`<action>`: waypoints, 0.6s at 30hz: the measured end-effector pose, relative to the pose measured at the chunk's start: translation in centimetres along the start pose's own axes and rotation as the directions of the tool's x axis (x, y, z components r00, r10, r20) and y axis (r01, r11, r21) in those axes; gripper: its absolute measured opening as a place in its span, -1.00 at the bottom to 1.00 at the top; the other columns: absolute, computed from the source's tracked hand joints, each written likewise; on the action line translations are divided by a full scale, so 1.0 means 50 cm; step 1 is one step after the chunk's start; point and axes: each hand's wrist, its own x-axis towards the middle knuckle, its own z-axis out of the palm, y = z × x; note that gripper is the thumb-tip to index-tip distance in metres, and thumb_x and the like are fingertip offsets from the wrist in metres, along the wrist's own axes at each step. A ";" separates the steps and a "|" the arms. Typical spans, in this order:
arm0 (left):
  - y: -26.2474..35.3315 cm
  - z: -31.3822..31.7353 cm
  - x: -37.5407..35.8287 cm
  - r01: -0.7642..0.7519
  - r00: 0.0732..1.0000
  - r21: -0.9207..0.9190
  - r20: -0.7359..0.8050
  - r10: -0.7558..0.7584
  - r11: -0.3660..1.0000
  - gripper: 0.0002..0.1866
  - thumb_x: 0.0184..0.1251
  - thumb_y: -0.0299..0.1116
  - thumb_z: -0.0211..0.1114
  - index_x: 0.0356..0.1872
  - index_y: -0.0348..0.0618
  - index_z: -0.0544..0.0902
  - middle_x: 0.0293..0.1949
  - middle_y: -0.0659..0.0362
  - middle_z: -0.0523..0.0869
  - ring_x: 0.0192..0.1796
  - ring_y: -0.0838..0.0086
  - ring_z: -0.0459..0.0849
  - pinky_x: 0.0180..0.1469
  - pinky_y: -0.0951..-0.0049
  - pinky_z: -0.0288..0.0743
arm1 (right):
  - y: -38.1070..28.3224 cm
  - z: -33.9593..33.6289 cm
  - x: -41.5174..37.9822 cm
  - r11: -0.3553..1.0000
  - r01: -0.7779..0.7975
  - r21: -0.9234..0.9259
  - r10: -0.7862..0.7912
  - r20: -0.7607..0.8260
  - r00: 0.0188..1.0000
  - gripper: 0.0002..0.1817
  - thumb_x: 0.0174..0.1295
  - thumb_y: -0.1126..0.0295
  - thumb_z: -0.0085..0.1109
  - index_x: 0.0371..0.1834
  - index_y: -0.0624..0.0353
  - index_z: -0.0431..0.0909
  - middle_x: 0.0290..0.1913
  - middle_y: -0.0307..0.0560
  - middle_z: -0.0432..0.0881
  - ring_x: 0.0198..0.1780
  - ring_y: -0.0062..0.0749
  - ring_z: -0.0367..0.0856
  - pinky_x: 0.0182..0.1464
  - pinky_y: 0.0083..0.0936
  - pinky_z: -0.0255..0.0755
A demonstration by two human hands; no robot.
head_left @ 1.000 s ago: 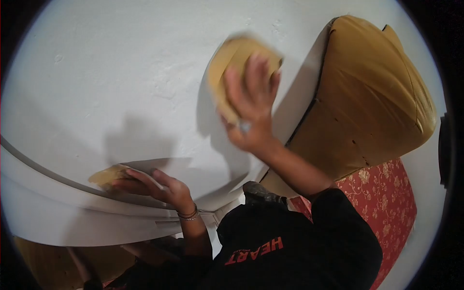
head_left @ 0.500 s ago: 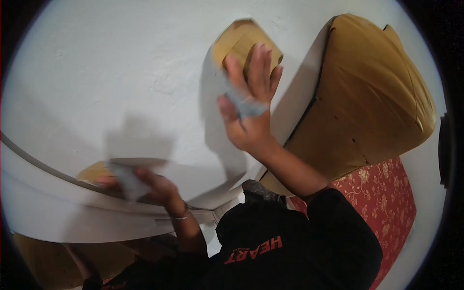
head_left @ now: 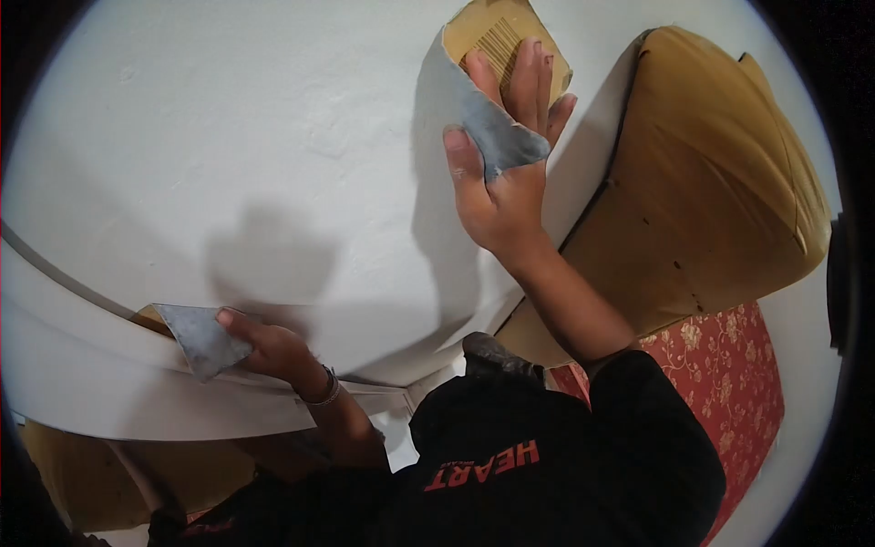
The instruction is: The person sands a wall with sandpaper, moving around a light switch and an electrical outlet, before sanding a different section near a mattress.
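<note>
Under the outstretched fingers of my right hand (head_left: 510, 155) a piece of sandpaper (head_left: 499, 36) is held flat against the white wall (head_left: 301, 118). Its tan back carries printed lines, and a grey corner folds over between thumb and fingers. My left hand (head_left: 273, 348), with a bracelet at the wrist, is lower down at the left. Its thumb pins a second piece of sandpaper (head_left: 200, 337), grey side showing, near the wall's edge. The fingers behind that piece are hidden.
A mustard-coloured upholstered cushion or seat (head_left: 711, 173) stands close to my right forearm. Below it lies red floral fabric (head_left: 711, 374). A curved white ledge (head_left: 109, 383) runs below my left hand, with a mirror-like surface (head_left: 82, 483) under it.
My right hand and its sandpaper have moved up and slightly right along the wall. The left hand's sandpaper has shifted a little left, and its grey side shows more clearly.
</note>
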 end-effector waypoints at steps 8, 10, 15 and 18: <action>-0.031 0.010 -0.053 -0.357 0.933 0.402 0.115 0.340 0.843 -0.24 0.36 -0.09 -0.04 0.34 -0.31 -0.20 0.35 -0.14 -0.09 0.37 0.17 0.01 0.32 0.22 -0.04 | 0.022 0.070 -0.277 0.916 0.382 -0.121 -0.330 0.313 0.891 -0.45 -0.09 -0.09 0.11 0.09 -0.46 0.45 0.33 -0.11 0.18 0.39 -0.28 0.05 0.27 0.18 -0.57; -0.037 -0.006 -0.023 -0.226 0.974 0.098 0.050 0.222 0.969 -0.29 0.37 -0.16 -0.03 0.33 -0.34 -0.16 0.30 -0.15 0.05 0.27 0.21 0.22 0.24 0.30 0.15 | 0.063 0.018 -0.193 0.989 0.150 -0.016 -0.141 0.245 0.959 -0.46 0.01 -0.01 0.06 0.16 -0.36 0.39 0.39 -0.03 0.04 0.43 -0.27 -0.11 0.28 0.13 -0.64; -0.029 0.030 -0.117 -0.307 0.945 0.550 0.081 0.315 0.777 -0.30 0.35 -0.01 -0.03 0.22 -0.48 0.07 0.18 -0.11 0.29 0.14 0.31 0.36 0.18 0.39 0.23 | 0.065 -0.003 -0.044 0.981 -0.172 0.086 0.181 -0.113 0.977 -0.40 0.12 0.08 0.00 0.28 -0.13 0.24 0.43 0.05 -0.20 0.45 -0.12 -0.35 0.25 0.14 -0.76; -0.019 0.035 -0.126 -0.514 0.841 0.702 0.299 0.451 0.492 -0.30 0.37 0.00 -0.08 0.26 -0.44 0.03 0.27 -0.16 0.08 0.28 0.25 0.14 0.30 0.30 0.02 | -0.014 0.050 -0.202 0.997 0.074 0.008 -0.073 0.290 0.954 -0.39 -0.05 0.17 0.16 0.20 -0.30 0.35 0.32 -0.01 0.17 0.41 -0.21 -0.03 0.29 0.20 -0.52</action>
